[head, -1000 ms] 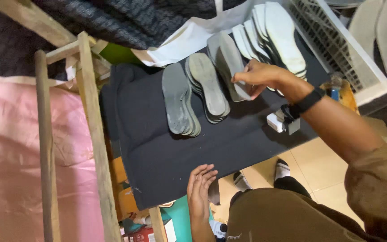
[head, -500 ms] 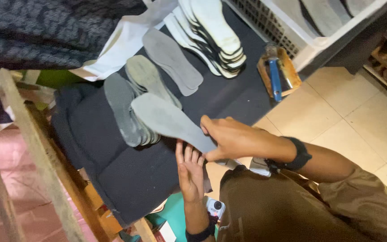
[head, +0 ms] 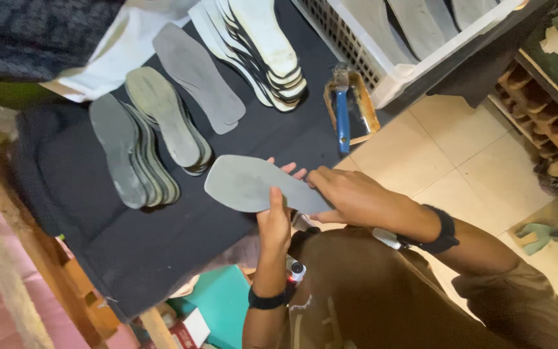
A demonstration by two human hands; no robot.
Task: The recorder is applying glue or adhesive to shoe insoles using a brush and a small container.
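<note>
The grey insole [head: 253, 185] is held flat above the dark table [head: 163, 258], near its front edge. It appears thin, light and flexible; support it at the heel. The left hand [head: 276, 216] cradles it from beneath, thumb on top; right hand [head: 347, 194] fingers pinch the heel end. Stacked insoles [head: 143, 139] lie beyond.

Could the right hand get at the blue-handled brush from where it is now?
Probably yes. The brush lies uncovered at the table edge, just beyond the right hand, with nothing between. But that hand and the left hand both grip a grey insole, so it isn't free.
</note>
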